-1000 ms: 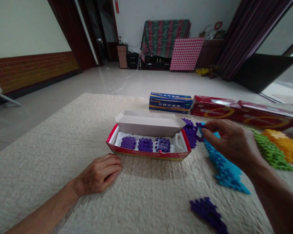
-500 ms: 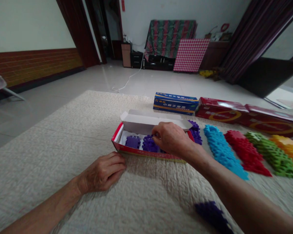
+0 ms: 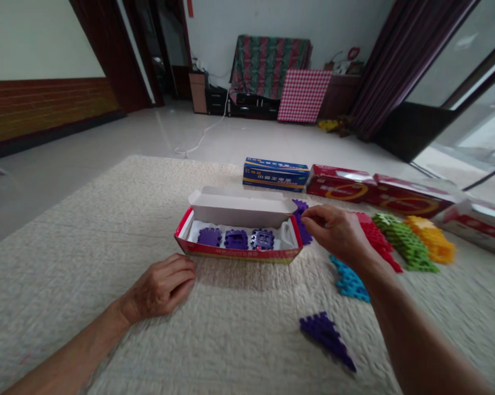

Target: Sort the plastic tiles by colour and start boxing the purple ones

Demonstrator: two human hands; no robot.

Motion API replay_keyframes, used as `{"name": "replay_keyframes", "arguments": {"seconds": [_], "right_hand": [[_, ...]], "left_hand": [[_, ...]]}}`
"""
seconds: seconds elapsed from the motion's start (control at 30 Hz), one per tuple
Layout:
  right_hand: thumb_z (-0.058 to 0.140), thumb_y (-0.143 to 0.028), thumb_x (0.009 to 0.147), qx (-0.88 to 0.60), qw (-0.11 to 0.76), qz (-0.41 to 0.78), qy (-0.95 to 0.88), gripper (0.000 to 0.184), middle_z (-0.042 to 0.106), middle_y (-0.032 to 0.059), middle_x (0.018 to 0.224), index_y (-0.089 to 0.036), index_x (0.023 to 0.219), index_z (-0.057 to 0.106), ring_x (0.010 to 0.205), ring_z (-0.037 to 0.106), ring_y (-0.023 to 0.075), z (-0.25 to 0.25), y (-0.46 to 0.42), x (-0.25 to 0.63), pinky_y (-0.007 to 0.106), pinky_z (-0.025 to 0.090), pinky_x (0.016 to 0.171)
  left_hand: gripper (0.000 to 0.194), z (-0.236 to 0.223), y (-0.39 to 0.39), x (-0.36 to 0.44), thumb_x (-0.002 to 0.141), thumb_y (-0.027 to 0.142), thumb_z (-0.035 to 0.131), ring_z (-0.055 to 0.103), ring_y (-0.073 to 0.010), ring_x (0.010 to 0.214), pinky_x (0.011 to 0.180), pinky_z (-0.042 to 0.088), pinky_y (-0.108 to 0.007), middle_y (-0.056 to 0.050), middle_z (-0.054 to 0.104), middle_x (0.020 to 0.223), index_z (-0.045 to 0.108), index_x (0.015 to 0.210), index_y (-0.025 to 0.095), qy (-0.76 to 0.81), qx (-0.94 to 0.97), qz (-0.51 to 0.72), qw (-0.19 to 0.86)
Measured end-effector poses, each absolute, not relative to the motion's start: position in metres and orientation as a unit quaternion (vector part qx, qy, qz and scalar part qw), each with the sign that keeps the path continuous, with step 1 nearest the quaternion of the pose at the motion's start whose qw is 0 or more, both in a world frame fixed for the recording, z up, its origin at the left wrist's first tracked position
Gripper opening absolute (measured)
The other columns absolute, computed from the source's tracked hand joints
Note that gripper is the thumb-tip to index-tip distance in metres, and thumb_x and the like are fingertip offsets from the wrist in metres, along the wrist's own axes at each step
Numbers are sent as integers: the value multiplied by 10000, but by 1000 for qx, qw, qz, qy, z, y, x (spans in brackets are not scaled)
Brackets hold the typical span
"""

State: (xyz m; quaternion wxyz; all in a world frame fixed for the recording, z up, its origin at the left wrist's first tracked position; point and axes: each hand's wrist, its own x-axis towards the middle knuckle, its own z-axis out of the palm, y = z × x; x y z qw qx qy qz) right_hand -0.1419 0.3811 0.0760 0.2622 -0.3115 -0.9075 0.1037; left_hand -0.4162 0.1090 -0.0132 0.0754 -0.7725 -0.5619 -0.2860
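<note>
A red-edged cardboard box [image 3: 235, 255] with its white lid flap [image 3: 243, 201] raised stands on the quilted mat. Inside it three square purple building pieces [image 3: 236, 240] lie in a row on white lining. My right hand [image 3: 333, 230] is just past the box's right end, thumb and fingers pinched at the edge of more purple interlocking pieces [image 3: 302, 225]. My left hand [image 3: 165, 282] rests on the mat by the box's front left corner, its fingers loosely curled together with nothing visible in them. A triangular purple piece [image 3: 326, 339] lies in front, nearer to me.
Rows of blue [image 3: 349, 280], red [image 3: 377, 241], green [image 3: 404, 241] and yellow pieces [image 3: 428, 238] lie to the right, the blue partly behind my right arm. A closed blue box [image 3: 274, 175] and several red boxes [image 3: 341, 184] line the back of the mat.
My right hand has left the inside of the box and moved right to the purple pieces beside it. The view has turned rightward. My left hand keeps its place by the box.
</note>
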Motion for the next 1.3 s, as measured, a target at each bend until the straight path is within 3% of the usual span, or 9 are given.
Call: {"name": "replay_keyframes", "arguments": {"seconds": [0.13, 0.33, 0.5, 1.3], "right_hand": [[525, -251, 845, -360, 254, 80, -894, 221, 673, 68, 824, -166, 887, 725, 730, 618, 184, 52, 397, -111, 299, 463, 696], [529, -258, 875, -373, 195, 28, -907, 301, 645, 135, 1059, -148, 1106, 689, 1004, 593, 259, 28, 389, -116, 369, 458, 878], [658, -333, 796, -374, 152, -7, -915, 497, 576, 147, 1187, -168, 1260, 591, 1057, 547, 305, 20, 384, -123, 391, 463, 842], [595, -375, 829, -351, 130, -77, -924, 470, 565, 145, 1226, -180, 1257, 578, 1013, 578, 318, 11, 387, -124, 427, 466, 782]], "left_hand": [[153, -11, 110, -414, 833, 88, 549, 646, -169, 842, 772, 559, -290, -59, 690, 847, 677, 850, 170, -569, -769, -279, 88], [141, -8, 108, -412, 835, 95, 550, 641, -172, 829, 774, 549, -297, -60, 682, 839, 674, 838, 160, -585, -758, -271, 103], [119, -13, 107, -415, 815, 65, 571, 610, -171, 808, 746, 521, -295, -68, 657, 813, 658, 808, 147, -597, -740, -287, 112], [154, -15, 100, -411, 809, 40, 566, 578, -184, 910, 815, 503, -339, -80, 637, 901, 627, 877, 163, -573, -760, -305, 40]]}}
